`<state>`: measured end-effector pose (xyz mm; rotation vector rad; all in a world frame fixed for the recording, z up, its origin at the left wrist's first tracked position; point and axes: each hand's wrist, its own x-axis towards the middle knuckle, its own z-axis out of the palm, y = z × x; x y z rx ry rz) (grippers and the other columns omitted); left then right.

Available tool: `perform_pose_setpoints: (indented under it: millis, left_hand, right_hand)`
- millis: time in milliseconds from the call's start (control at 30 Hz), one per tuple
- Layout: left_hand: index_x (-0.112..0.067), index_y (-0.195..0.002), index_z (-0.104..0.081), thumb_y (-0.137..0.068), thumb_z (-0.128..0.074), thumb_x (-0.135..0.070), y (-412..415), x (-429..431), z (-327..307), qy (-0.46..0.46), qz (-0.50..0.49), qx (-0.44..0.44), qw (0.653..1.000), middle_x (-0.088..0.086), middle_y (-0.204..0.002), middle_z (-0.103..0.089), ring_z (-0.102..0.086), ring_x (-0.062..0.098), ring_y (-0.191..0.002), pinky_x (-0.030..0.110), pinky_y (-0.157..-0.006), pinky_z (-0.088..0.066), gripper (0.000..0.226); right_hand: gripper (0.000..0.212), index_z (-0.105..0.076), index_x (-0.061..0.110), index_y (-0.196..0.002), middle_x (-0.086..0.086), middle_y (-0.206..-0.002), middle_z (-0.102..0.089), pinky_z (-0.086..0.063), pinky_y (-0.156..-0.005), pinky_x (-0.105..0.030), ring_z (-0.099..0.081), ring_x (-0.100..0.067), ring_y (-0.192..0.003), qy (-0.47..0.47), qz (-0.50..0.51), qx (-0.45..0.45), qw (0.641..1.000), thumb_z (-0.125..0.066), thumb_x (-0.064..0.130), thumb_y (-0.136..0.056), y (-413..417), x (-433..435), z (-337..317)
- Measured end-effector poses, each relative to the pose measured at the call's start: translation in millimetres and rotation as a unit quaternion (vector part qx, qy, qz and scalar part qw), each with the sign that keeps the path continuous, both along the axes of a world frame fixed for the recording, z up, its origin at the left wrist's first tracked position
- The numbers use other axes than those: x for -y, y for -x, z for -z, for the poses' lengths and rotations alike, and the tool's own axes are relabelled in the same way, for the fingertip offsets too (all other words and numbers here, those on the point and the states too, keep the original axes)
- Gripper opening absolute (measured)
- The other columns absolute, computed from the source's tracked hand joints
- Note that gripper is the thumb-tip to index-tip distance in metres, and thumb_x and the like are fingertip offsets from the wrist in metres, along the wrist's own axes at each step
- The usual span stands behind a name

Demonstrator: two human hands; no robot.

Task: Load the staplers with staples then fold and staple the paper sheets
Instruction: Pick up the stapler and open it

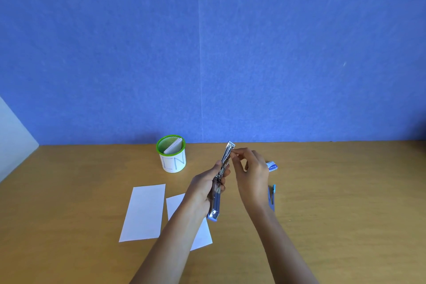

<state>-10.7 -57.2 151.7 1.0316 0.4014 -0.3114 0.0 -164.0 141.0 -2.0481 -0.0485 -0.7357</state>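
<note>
Left hand [207,189] grips the opened stapler [224,159] tilted above the table's middle, steadying it for loading. Right hand [252,173] pinches its far end, seemingly seating staples. Sheets [144,212] wait near left.

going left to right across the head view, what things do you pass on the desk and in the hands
sheet → cup → left hand → stapler → right hand → staple box
</note>
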Motion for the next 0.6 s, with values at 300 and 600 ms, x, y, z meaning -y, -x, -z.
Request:
perform_pose_setpoints:
  millis: [300, 600]
  left_hand:
    - [-0.005, -0.082, -0.067, -0.089, -0.061, -0.019, -4.8, -3.2, -2.9, -0.016, -0.046, 0.007, 0.999, 0.000, -0.058, -0.061, -0.047, 0.009, -0.045, 0.017, -0.040, -0.037, 0.018]
    - [-0.008, -0.064, -0.061, -0.089, -0.061, -0.028, -3.0, 0.4, 2.3, -0.123, -0.053, 0.014, 0.991, 0.005, -0.060, -0.053, -0.046, 0.017, -0.052, 0.019, -0.045, -0.039, 0.032]
  right_hand:
    - [0.024, -0.069, 0.018, -0.108, 0.001, -0.068, -0.055, -0.035, -0.054, -0.022, -0.045, -0.014, -0.069, 0.100, -0.023, 0.004, 0.995, -0.056, 0.021, -0.089, 12.5, -13.5, 13.5]
    - [0.027, -0.071, 0.011, -0.104, -0.004, -0.056, -0.050, -0.029, -0.041, -0.025, -0.039, -0.016, -0.057, 0.235, 0.002, -0.003, 0.972, -0.056, 0.018, -0.083, 14.1, -16.8, 13.3]
